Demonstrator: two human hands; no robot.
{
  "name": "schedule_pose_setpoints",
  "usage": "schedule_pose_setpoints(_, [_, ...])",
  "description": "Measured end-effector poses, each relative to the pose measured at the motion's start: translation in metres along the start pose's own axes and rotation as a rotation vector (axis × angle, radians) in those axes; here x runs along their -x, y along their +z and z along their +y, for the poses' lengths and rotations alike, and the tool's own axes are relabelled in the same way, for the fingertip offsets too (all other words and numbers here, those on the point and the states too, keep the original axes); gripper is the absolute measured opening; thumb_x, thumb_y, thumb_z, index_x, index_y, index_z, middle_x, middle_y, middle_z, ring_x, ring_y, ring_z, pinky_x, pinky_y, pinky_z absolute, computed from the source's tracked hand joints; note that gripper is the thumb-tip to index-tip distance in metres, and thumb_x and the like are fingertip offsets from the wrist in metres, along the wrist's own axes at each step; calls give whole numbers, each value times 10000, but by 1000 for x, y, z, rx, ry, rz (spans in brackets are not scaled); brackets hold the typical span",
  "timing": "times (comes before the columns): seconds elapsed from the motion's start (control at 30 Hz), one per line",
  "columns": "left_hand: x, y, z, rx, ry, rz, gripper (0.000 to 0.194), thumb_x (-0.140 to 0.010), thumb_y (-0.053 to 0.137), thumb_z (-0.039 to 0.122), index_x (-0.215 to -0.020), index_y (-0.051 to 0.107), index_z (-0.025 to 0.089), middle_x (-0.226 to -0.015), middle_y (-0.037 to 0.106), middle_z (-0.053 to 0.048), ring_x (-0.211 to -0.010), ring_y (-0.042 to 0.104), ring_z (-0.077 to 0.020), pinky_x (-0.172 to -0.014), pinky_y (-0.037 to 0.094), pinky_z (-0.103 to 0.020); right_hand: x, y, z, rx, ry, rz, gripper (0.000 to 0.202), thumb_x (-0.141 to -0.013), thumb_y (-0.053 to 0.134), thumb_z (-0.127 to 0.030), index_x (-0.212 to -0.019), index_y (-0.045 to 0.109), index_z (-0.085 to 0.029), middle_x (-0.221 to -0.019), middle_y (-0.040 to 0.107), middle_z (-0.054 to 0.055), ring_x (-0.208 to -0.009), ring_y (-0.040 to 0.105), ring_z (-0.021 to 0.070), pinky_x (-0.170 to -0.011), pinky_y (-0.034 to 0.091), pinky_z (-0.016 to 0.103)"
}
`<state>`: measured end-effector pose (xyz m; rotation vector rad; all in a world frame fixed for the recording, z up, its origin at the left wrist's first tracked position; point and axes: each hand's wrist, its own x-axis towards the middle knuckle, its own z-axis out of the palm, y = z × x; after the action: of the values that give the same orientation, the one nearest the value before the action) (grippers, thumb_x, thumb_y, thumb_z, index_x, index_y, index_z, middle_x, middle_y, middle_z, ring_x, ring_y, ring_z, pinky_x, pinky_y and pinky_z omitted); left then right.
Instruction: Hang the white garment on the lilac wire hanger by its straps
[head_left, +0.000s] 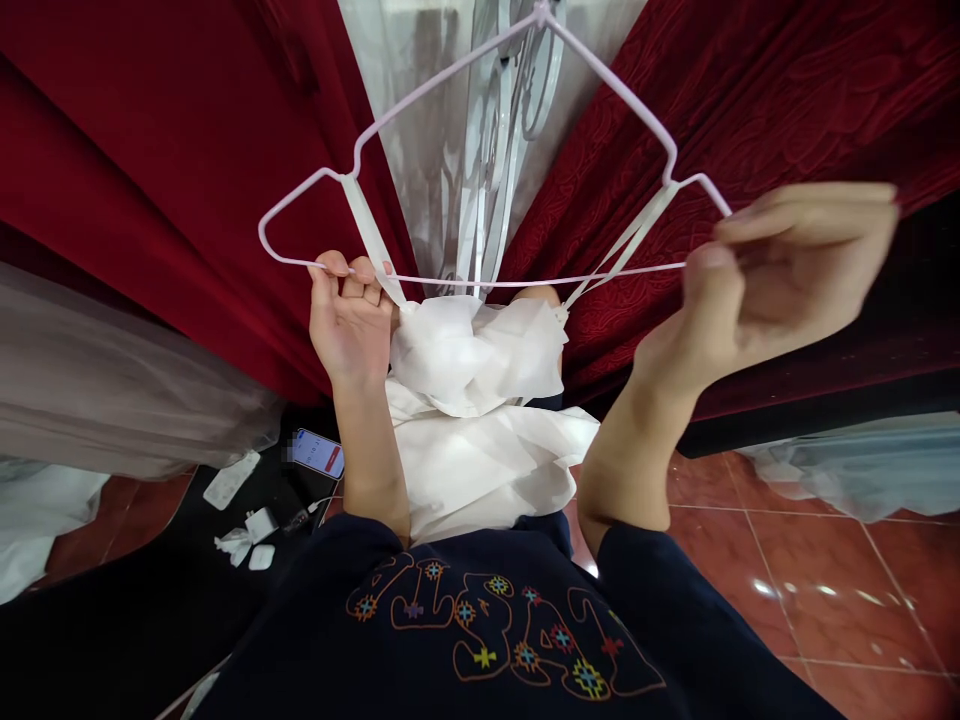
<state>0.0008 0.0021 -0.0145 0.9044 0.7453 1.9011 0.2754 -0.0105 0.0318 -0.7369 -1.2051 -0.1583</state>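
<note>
A pale pink hanger is held up in front of me. From its notches, a white ruffled garment hangs by thin straps, its lower folds spread over my lap. My left hand curls its fingertips over the hanger's bottom bar, close beside the left strap. At the other end, my right hand grips the hanger's right corner between thumb and fingers, slightly blurred. The right strap looks doubled and slanted. My right hand covers that corner of the hanger.
Dark red curtains hang on both sides, with a white metal frame between them. On a black surface at left lie a lit phone, a white charger and small white items. Red tiles cover the floor; pale fabric lies at right.
</note>
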Motion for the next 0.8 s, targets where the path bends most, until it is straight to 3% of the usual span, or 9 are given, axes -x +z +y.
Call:
schedule_pose_setpoints(0.03, [0,0,0,-24,-6,5,552,-1008,653,797,-905,551,264,-939,668,-33,-1098,735,-234,-1016,588,-344,9,3,-8,-9,42,-96,222,-1025,669,-563,-1023,784,-373,-984,647,63,-988,659,254,-868,596,460])
schedule_pose_setpoints(0.13, [1,-2,1,-61,-18,10,595,-999,599,858,-927,567,268,-1000,711,-44,-1162,735,-246,-1043,583,-359,37,15,-21,-107,217,-643,297,-1037,659,-486,-1290,757,-364,-1226,722,37,-853,652,171,-730,580,398])
schedule_pose_setpoints(0.2, [1,-4,0,-61,-32,-2,582,-994,623,849,-944,583,270,-1039,740,-45,-1173,740,-246,-1046,588,-360,54,26,-20,-145,302,-841,387,-1024,690,-472,-1386,731,-342,-1205,719,29,-735,580,107,-654,545,329])
schedule_pose_setpoints(0.23, [2,-6,0,-58,-42,-12,561,-995,645,829,-956,599,271,-1063,755,-46,-1168,746,-246,-1041,592,-360,62,31,-18,-140,332,-831,385,-1026,692,-471,-1383,738,-336,-1148,708,25,-711,550,94,-638,531,309])
schedule_pose_setpoints(0.33, [5,-9,-1,-69,-72,-51,481,-1017,681,753,-1043,694,273,-1166,790,-61,-1159,765,-244,-1022,602,-352,78,42,-11,-102,390,-609,288,-1061,650,-448,-1270,798,-317,-1009,657,23,-733,531,103,-624,478,291])
schedule_pose_setpoints(0.43, [13,-10,5,-183,-100,-135,411,-1050,703,643,-1124,794,249,-1205,812,-92,-1171,778,-244,-1021,602,-332,84,49,-8,-111,416,-495,246,-1070,647,-415,-1169,833,-289,-944,636,22,-761,546,106,-608,417,281])
schedule_pose_setpoints(0.53, [25,-9,20,-359,-140,-263,339,-1073,717,539,-1113,857,233,-1204,829,-113,-1172,780,-260,-1012,614,-335,83,52,-6,-125,417,-466,222,-1060,666,-396,-1112,844,-274,-906,625,16,-774,559,103,-606,396,275])
schedule_pose_setpoints(0.67, [39,-5,47,-484,-117,-334,336,-1065,733,546,-1111,886,251,-1111,836,-112,-1064,775,-272,-878,649,-339,83,52,-1,-109,432,-469,244,-1057,668,-452,-1087,838,-279,-899,619,17,-802,572,116,-614,408,283])
schedule_pose_setpoints(0.8, [34,2,69,-314,-19,-329,393,-1075,698,556,-1069,892,214,-985,808,-106,-939,753,-243,-728,631,-308,83,50,1,-131,433,-481,287,-1062,658,-502,-1104,828,-275,-903,616,19,-821,589,121,-603,398,285])
